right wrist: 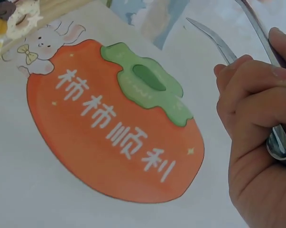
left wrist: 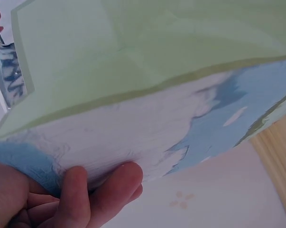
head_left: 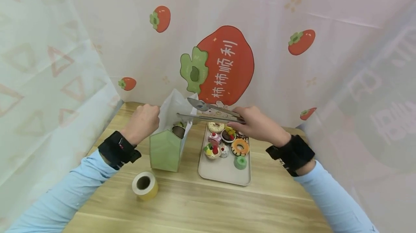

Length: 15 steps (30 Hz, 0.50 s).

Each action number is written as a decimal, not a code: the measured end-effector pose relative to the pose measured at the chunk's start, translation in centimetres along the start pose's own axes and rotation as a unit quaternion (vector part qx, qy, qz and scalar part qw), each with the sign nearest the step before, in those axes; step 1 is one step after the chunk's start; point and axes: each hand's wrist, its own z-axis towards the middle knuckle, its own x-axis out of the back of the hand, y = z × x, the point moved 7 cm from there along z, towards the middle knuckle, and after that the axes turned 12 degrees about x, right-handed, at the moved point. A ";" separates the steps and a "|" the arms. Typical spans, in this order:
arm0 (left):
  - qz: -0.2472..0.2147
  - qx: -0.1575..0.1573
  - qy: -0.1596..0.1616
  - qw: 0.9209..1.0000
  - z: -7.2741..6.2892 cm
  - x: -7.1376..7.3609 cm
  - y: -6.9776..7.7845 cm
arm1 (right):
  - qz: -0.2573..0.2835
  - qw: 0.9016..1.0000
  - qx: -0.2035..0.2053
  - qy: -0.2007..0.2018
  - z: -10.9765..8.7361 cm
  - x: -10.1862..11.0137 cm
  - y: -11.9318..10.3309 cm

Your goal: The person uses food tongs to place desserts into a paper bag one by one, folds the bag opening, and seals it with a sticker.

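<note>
Wooden table (head_left: 208, 211): bag (head_left: 165, 151) beside left hand (head_left: 143, 121) looks light, easily creased, best held high. Left hand pinches its side; right hand (head_left: 260, 124) grips tongs (head_left: 212, 119).

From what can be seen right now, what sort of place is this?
Probably a small screened-off work area, perhaps staged as a bakery counter. Pale printed sheets hang around a wooden table, and on it a tray of cakes and doughnuts lies beside a green bag.

Head: forward, down. Wrist views: close. Head, left share bag (head_left: 165, 151).
</note>
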 end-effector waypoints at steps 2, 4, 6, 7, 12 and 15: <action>-0.002 0.001 0.000 1.000 0.0 0.0 -0.1 | 0.003 1.000 -0.015 0.015 -1.4 0.2 0.4; -0.002 0.002 -0.001 1.000 0.0 0.0 -0.1 | 0.005 0.999 -0.029 0.031 -2.8 0.2 0.8; -0.002 0.002 -0.002 1.000 0.0 0.0 -0.1 | 0.006 0.998 -0.040 0.049 -4.2 0.0 1.4; -0.002 0.001 -0.001 1.000 0.0 0.0 -0.2 | 0.007 0.997 -0.045 0.058 -4.8 -0.1 1.7; 0.010 -0.008 0.014 1.000 0.0 0.1 -0.3 | 0.027 0.992 -0.071 0.100 -7.4 -1.4 3.6; 0.015 -0.009 0.013 1.000 0.1 0.0 -0.3 | 0.042 0.988 -0.103 0.111 -8.7 -2.9 4.9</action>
